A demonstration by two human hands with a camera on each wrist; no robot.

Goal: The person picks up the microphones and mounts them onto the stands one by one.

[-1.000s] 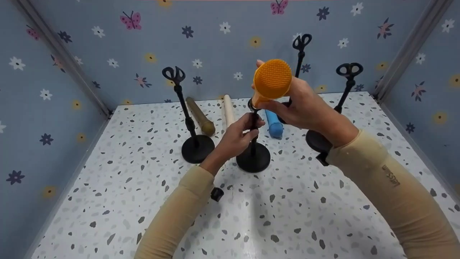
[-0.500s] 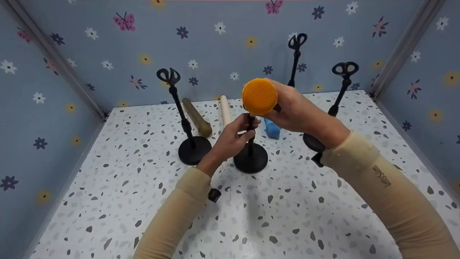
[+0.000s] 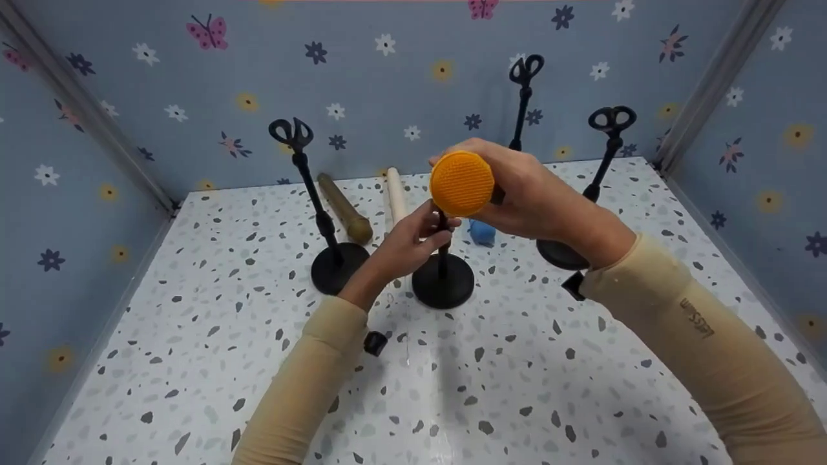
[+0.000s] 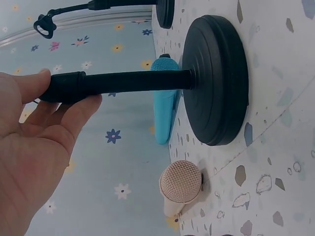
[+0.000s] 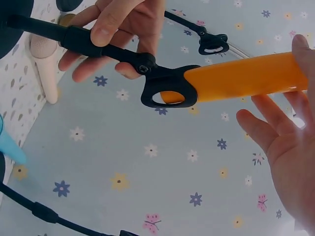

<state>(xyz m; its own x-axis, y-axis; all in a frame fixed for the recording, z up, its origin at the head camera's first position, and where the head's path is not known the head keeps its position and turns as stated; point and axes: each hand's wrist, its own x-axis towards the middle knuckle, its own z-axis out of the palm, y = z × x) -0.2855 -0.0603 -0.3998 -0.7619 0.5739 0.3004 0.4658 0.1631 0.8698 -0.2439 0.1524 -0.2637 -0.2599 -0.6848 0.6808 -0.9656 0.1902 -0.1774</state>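
The orange microphone (image 3: pixel 462 184) is held above the middle of the speckled surface (image 3: pixel 517 361), with its narrow handle end passed through the ring of the black clip (image 5: pixel 170 81) on the central stand (image 3: pixel 443 284). The mesh head is turned toward the head camera, so the long axis is foreshortened there; in the right wrist view the handle is seen to run from the right hand (image 3: pixel 526 190) to the clip, at an angle to the pole. The upper part of the microphone is gripped by that hand, thumb opposed to fingers with the body between. The pole is pinched just below the clip by thumb and fingers of the left hand (image 3: pixel 410 242), the hand nearer to the clip. Further movement is judged to turn on the alignment of handle and ring; how snugly they fit cannot be told. Outward, the left stand (image 3: pixel 325 226) and right stand (image 3: pixel 601 171) flank the centre, the far stand (image 3: pixel 522 110) rises toward the back edge, and brown (image 3: pixel 342 203), white (image 3: pixel 396 194) and blue microphones (image 3: pixel 482 232) lie behind the central base. The widest room is offered on the near side, whose edge is out of frame.
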